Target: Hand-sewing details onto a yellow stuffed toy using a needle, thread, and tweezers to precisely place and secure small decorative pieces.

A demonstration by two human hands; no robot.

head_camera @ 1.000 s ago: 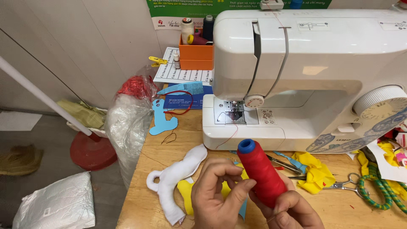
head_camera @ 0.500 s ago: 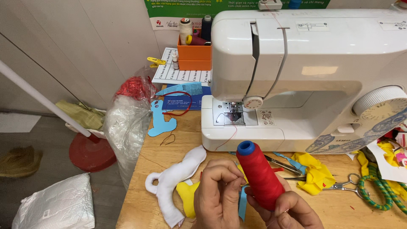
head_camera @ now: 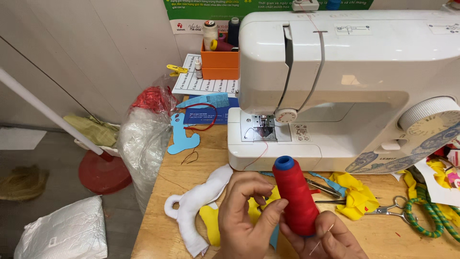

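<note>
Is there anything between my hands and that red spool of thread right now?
Nothing visible. The right hand grips the red thread spool from below, with a needle lying across its fingers. The left hand has its fingertips beside the spool; actual contact cannot be told.
</note>
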